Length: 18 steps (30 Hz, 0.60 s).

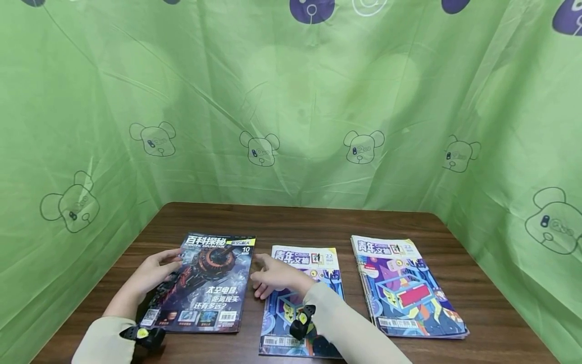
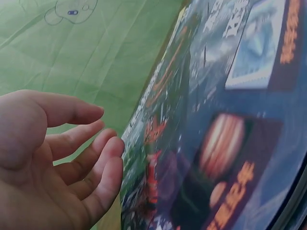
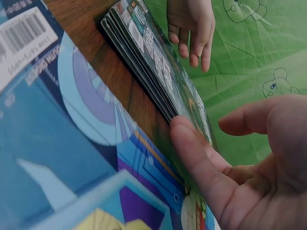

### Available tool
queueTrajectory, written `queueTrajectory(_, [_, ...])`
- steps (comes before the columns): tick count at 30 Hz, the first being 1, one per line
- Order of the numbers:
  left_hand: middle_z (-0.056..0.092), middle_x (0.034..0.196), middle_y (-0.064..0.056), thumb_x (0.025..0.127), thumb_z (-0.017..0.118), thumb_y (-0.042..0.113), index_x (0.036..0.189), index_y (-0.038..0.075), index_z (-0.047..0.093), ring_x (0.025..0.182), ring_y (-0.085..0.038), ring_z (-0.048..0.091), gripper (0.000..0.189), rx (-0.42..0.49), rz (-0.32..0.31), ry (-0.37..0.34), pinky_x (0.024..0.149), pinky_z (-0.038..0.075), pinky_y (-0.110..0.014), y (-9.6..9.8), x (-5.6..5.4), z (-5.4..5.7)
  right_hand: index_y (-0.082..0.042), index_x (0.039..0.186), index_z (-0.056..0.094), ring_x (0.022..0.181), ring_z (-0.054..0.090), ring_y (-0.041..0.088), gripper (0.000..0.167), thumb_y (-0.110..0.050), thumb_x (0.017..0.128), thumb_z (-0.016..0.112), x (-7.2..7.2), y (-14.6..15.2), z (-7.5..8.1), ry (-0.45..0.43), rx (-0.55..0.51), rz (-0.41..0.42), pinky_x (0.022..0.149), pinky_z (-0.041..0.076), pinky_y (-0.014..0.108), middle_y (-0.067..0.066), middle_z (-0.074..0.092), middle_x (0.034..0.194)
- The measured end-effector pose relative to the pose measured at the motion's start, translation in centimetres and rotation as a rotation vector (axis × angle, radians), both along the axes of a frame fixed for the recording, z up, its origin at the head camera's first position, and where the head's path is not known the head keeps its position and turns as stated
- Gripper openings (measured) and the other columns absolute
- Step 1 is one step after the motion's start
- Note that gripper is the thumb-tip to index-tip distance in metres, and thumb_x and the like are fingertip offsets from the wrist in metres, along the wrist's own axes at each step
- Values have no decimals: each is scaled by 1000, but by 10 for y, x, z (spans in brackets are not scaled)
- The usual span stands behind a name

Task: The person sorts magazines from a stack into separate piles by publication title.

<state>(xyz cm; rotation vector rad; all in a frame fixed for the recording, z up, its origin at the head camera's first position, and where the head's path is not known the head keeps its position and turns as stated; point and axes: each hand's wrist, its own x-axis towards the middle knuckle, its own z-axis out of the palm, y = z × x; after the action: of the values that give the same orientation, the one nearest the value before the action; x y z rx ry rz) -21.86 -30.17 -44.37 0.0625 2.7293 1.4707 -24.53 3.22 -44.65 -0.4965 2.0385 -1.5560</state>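
A stack of dark science magazines with a space-themed cover lies left of centre on the table. My left hand is at its left edge, fingers loosely bent and nothing gripped; the left wrist view shows the fingertips right by the glossy cover. On the opposite side, my right hand reaches over a blue-and-purple magazine. In the right wrist view its index finger is right at the edge of the dark stack, with the thumb held apart.
Another pile of blue-and-purple magazines lies on the right of the brown wooden table. Green curtains with bear outlines hang behind the table and along both sides.
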Motion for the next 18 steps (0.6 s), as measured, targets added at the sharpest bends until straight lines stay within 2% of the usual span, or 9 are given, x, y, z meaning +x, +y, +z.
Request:
queueTrajectory(6, [48, 136, -37, 104, 54, 18, 148, -11, 36, 112, -39, 61, 56, 99, -40, -16, 86, 58, -43, 11, 0, 1, 2, 156, 18, 67, 69, 28, 74, -8, 97, 60, -4, 12, -2, 3, 11, -1, 60, 62, 39, 22, 66, 89])
queueTrajectory(11, [50, 136, -36, 102, 56, 17, 148, -11, 37, 114, -40, 61, 57, 178, -86, -32, 88, 58, -44, 22, 0, 4, 0, 158, 17, 68, 70, 28, 74, -12, 99, 59, -6, 27, -2, 24, 50, 4, 62, 62, 38, 18, 68, 88])
queueTrajectory(18, [52, 135, -33, 101, 58, 16, 148, -10, 36, 116, -41, 60, 58, 254, -186, -57, 92, 56, -47, 45, -3, 6, 0, 158, 17, 69, 69, 25, 73, -12, 99, 58, -7, 46, 0, 32, 59, 11, 64, 62, 38, 18, 68, 88])
